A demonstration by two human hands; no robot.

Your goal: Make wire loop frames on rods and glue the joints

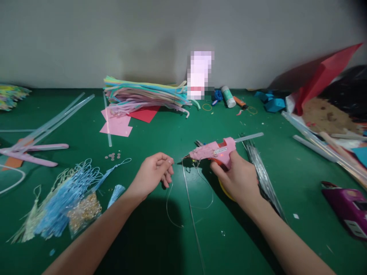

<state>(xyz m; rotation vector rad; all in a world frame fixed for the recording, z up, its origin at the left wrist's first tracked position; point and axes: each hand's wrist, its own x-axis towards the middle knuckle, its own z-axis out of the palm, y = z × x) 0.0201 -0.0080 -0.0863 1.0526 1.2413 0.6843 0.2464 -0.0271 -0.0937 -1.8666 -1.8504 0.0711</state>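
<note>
My right hand (242, 177) grips a pink hot glue gun (210, 151), its nozzle pointing left and a clear glue stick (249, 136) jutting from its back. A thin silvery wire (189, 194) runs from the nozzle tip toward the table's near edge. Just left of the nozzle, my left hand (155, 172) is closed in a pinch. A fine clear thread (167, 204) curves up to its fingers; the exact hold at the fingertips is too small to see. Under the gun, another thin loop of thread (212, 191) lies on the green table (160, 236).
Pastel fuzzy stems (149, 93) lie at the back over pink and red paper (119, 124). Blue tassels (61, 206) and a bag of gold pieces (84, 210) are at left, near pink-handled scissors (37, 151). Silver wires (262, 175) and a purple device (346, 208) lie right.
</note>
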